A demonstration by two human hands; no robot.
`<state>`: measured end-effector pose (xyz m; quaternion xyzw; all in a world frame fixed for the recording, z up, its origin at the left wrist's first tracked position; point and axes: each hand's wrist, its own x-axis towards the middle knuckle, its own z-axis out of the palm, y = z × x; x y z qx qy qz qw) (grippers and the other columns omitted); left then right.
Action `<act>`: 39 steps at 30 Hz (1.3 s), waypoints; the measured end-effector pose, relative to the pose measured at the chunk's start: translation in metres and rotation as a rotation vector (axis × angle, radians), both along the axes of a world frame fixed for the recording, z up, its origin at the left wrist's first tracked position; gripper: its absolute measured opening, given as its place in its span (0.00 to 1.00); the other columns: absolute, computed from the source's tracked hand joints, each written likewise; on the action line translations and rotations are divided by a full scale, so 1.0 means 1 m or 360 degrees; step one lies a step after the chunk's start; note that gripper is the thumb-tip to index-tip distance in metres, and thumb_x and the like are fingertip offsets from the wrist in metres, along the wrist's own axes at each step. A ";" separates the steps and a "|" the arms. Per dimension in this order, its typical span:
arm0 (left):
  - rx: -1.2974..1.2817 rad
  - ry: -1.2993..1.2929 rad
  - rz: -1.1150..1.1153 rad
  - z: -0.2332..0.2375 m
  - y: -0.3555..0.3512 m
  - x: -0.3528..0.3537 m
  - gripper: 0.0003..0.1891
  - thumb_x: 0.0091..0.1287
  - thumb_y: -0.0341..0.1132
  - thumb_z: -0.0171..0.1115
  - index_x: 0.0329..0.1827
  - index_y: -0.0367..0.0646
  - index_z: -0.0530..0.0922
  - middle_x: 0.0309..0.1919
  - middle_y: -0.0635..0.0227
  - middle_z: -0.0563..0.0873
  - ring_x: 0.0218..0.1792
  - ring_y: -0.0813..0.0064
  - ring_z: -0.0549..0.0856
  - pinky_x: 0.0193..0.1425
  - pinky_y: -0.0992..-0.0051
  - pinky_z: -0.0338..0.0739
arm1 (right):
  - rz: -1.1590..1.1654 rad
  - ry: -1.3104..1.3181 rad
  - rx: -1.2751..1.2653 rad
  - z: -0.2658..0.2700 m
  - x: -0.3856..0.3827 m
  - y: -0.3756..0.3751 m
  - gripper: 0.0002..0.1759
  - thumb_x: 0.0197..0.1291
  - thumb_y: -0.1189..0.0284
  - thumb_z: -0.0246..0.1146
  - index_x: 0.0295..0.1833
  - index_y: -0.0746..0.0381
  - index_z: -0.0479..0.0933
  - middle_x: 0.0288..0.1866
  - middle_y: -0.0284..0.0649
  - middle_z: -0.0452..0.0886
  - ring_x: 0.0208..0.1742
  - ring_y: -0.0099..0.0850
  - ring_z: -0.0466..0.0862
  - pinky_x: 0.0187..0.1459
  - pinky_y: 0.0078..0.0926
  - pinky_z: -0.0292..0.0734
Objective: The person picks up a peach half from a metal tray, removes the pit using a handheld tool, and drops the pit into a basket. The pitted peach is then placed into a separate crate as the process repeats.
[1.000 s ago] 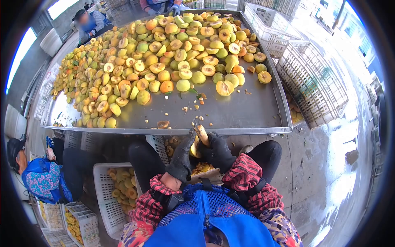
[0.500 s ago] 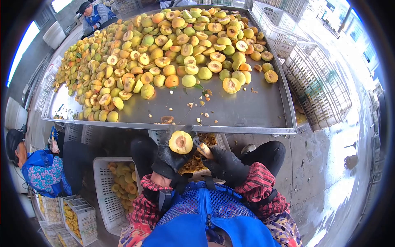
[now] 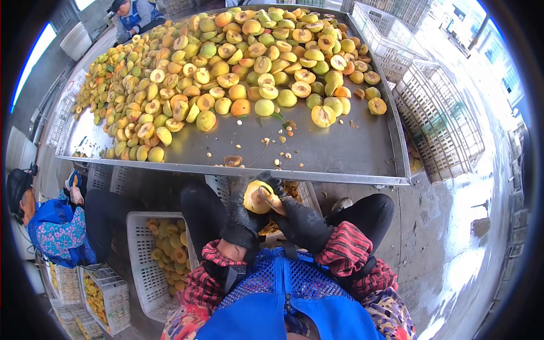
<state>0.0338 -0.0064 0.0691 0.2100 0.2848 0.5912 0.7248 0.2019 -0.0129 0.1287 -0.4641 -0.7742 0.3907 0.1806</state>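
My left hand, in a black glove, is closed around a yellow peach half just below the table's front edge. In my right hand, gloved in black too, is a small hand tool with a light brown handle. Its end meets the cut face of the peach half; the exact tip is hidden there. Beneath my hands, between my knees, a crate holds orange-brown fruit pieces. Before me, peach halves are heaped on a metal table.
Left of my leg stands a white crate of peach halves. Stacked crates line the table's right side. One co-worker sits at left, another at the far left corner. Small kernels lie near the front rim.
The peach half has turned in my left hand, so its cut face now points toward my right hand. The tool has moved left onto that face.
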 end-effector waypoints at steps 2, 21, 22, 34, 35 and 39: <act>-0.0049 -0.0507 -0.0040 0.008 0.000 0.001 0.25 0.72 0.48 0.40 0.58 0.34 0.69 0.52 0.53 0.78 0.52 0.58 0.79 0.60 0.61 0.73 | -0.0001 -0.0017 0.0008 0.002 -0.001 -0.001 0.21 0.59 0.65 0.58 0.55 0.62 0.67 0.33 0.55 0.79 0.36 0.51 0.81 0.36 0.47 0.73; 0.0313 0.1366 -0.0092 -0.013 0.004 -0.016 0.13 0.69 0.32 0.49 0.52 0.35 0.74 0.44 0.61 0.82 0.43 0.71 0.82 0.50 0.73 0.78 | 0.0373 -0.0318 -0.0275 -0.002 -0.015 0.008 0.27 0.70 0.65 0.44 0.73 0.41 0.49 0.45 0.51 0.76 0.40 0.43 0.82 0.42 0.37 0.77; 0.0312 0.1358 -0.0084 -0.007 0.004 -0.015 0.13 0.68 0.31 0.49 0.52 0.35 0.74 0.44 0.62 0.82 0.43 0.71 0.82 0.50 0.73 0.78 | 0.0370 -0.0259 -0.0244 -0.005 -0.014 0.007 0.27 0.70 0.65 0.44 0.73 0.41 0.49 0.45 0.51 0.76 0.40 0.44 0.82 0.42 0.38 0.77; 0.0401 0.1924 0.0295 -0.017 0.000 -0.019 0.12 0.67 0.31 0.51 0.49 0.35 0.75 0.42 0.62 0.83 0.43 0.72 0.83 0.50 0.75 0.78 | 0.0196 0.0042 -0.0093 -0.032 -0.019 0.003 0.17 0.59 0.68 0.58 0.47 0.65 0.62 0.25 0.58 0.76 0.27 0.55 0.78 0.28 0.50 0.70; 0.0283 0.1636 0.0239 -0.025 0.004 -0.022 0.12 0.64 0.33 0.55 0.47 0.36 0.76 0.40 0.62 0.83 0.41 0.72 0.82 0.48 0.74 0.78 | 0.0217 0.0079 -0.0105 -0.036 -0.020 0.003 0.18 0.59 0.67 0.58 0.46 0.66 0.62 0.25 0.58 0.76 0.27 0.55 0.78 0.28 0.50 0.69; 0.0048 0.0974 0.0172 -0.049 0.017 -0.029 0.14 0.58 0.37 0.63 0.42 0.38 0.77 0.35 0.63 0.83 0.37 0.71 0.82 0.45 0.72 0.77 | 0.0232 0.0216 -0.0402 -0.018 -0.022 0.009 0.17 0.59 0.69 0.58 0.46 0.67 0.61 0.25 0.56 0.76 0.27 0.54 0.78 0.27 0.46 0.70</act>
